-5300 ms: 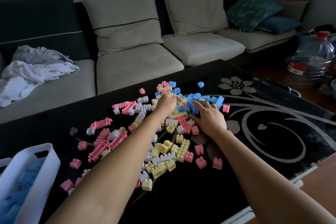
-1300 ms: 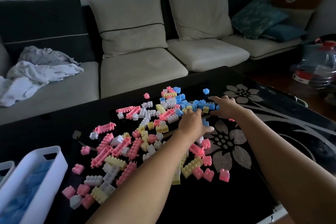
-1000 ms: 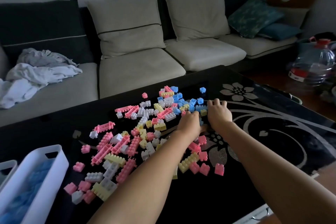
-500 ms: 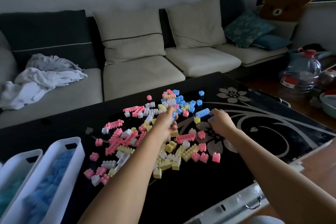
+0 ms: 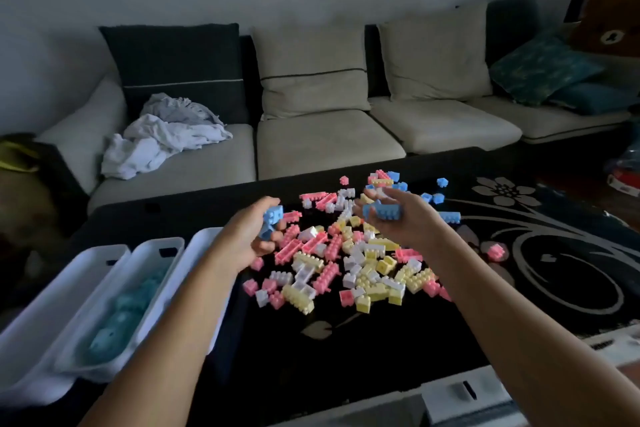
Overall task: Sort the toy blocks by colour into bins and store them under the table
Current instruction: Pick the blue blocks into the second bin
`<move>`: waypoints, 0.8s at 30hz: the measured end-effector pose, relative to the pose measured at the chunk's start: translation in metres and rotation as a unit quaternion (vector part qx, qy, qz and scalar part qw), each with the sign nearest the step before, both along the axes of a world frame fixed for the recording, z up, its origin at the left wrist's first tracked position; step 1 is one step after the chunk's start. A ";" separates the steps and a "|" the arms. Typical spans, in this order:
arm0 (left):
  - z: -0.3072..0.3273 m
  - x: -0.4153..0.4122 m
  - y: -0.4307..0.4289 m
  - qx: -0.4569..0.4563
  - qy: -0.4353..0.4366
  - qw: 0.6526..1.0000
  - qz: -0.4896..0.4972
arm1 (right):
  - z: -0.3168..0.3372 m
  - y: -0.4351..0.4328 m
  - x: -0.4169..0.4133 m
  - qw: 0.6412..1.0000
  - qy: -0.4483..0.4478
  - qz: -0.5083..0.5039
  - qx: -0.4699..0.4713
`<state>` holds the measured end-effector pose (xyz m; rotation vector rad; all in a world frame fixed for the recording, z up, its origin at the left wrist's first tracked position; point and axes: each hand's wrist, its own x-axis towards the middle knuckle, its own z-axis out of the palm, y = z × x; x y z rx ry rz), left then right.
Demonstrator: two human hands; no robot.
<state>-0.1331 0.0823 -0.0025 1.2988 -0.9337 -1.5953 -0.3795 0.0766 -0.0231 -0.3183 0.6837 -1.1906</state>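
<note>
A pile of pink, yellow, white and blue toy blocks (image 5: pixel 360 253) lies on the black glass table (image 5: pixel 519 288). My left hand (image 5: pixel 249 236) is raised above the pile's left edge, its fingers curled round blue blocks (image 5: pixel 272 222). My right hand (image 5: pixel 398 218) is lifted over the pile's far side and grips a long blue block (image 5: pixel 388 211). Three white bins stand at the table's left: the middle bin (image 5: pixel 162 250) holds teal blocks, the right bin (image 5: pixel 204 239) is partly hidden by my left arm, and the left bin (image 5: pixel 104 253) shows no blocks.
A few blue blocks (image 5: pixel 438 198) remain at the pile's far right. A sofa (image 5: pixel 329 142) with cushions and crumpled cloth (image 5: pixel 162 135) runs behind the table. A white drawer front (image 5: pixel 464 392) shows below the table's near edge. A plush bear (image 5: pixel 609 31) sits at far right.
Both hands have lifted off the pile holding blue blocks and moved left toward the bins. The view has swung left, so three bins now show.
</note>
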 end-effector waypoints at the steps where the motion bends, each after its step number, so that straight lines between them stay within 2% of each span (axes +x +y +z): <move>1: 0.000 0.021 0.005 -0.009 -0.050 0.999 0.003 | 0.002 0.000 0.018 1.000 0.014 0.020 0.004; 6: -0.014 0.099 0.033 -0.005 -0.263 0.964 0.038 | 0.001 0.002 0.105 0.987 0.066 0.143 -0.018; 10: -0.028 0.123 0.047 -0.025 -0.377 0.925 0.040 | 0.007 0.005 0.175 0.976 0.106 0.189 -0.019; 12: -0.034 0.126 0.050 -0.045 -0.409 0.911 0.033 | 0.007 0.004 0.202 0.976 0.122 0.179 -0.009; 14: -0.039 0.127 0.051 -0.059 -0.429 0.901 0.026 | 0.011 0.005 0.217 0.967 0.203 0.152 -0.020; 15: -0.040 0.127 0.051 -0.061 -0.434 0.899 0.025 | 0.014 0.004 0.219 0.976 0.171 0.136 -0.007; 17: -0.041 0.126 0.050 -0.066 -0.437 0.896 0.029 | 0.007 0.000 0.226 0.961 0.243 0.126 -0.035; 19: -0.040 0.125 0.049 -0.080 -0.468 0.879 0.032 | 0.010 -0.003 0.229 0.955 0.230 0.178 -0.052; 21: -0.037 0.123 0.049 -0.096 -0.506 0.857 0.032 | 0.013 -0.007 0.227 0.956 0.177 0.231 -0.035; 24: -0.031 0.118 0.047 -0.101 -0.531 0.840 0.047 | 0.015 -0.011 0.220 0.953 0.193 0.225 -0.067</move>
